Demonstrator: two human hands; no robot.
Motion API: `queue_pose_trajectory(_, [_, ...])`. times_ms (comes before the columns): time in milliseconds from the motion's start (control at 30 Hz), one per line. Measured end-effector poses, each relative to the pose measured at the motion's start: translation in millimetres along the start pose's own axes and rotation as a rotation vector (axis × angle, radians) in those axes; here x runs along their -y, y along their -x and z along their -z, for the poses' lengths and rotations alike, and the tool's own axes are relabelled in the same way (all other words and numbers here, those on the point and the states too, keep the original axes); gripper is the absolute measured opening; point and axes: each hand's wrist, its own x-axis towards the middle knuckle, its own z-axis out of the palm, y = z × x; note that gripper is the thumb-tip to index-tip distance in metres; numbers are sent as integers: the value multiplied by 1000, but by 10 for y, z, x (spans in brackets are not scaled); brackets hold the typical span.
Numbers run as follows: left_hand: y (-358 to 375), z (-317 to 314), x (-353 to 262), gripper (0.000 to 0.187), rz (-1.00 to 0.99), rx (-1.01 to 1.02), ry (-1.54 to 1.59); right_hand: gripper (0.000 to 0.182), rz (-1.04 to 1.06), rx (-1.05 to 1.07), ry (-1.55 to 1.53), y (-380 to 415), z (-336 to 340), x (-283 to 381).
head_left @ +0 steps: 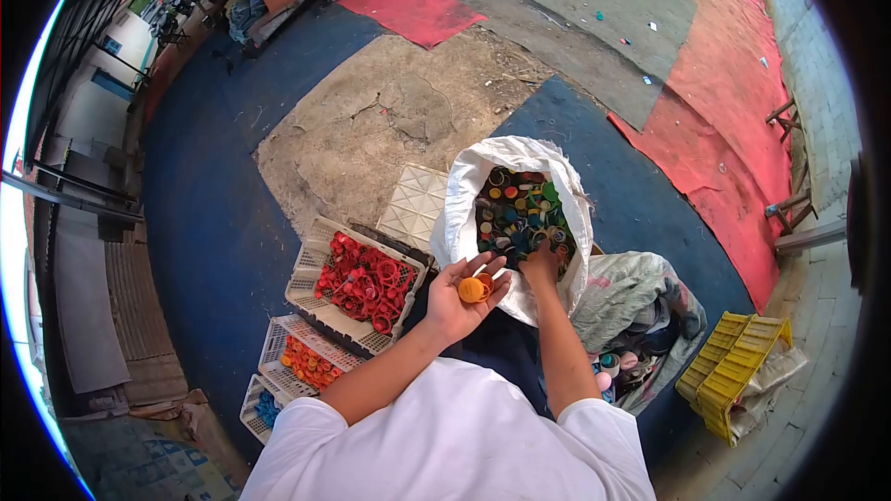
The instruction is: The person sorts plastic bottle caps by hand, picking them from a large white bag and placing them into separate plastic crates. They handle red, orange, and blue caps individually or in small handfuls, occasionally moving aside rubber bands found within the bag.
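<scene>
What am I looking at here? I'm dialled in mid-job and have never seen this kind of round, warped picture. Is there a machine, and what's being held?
There is no machine. The one picture comes from a camera worn on a person's head, looking down past a white T-shirt at their own two bare hands; the wide lens bends the edges.

The left hand is open, palm up, with an orange cap resting in it. The right hand reaches into a white sack full of mixed-colour bottle caps; its fingers are buried, so its grip cannot be judged.

On the ground to the person's left stand pale crates: one with red caps, one with orange caps, one with blue caps, and an upturned crate. To the right lie another open bag and a yellow crate.
</scene>
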Motion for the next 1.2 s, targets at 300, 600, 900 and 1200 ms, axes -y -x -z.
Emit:
queue_pose_trajectory(300, [-113,63,9,39,-14,73,-4,37,168,43,-49,-104,277,-70])
queue_pose_trajectory(600, [-328,-18,44,39,0,74,-7,33,85,146,-157,119,796,176])
queue_pose_trajectory(900, [-527,-27,38,41,-30,87,-31,42,445,-208,-483,695,1308,773])
queue_pose_trajectory(1200, [-630,3,38,45,44,225,-78,65,864,-80,-111,1130,1383,1239])
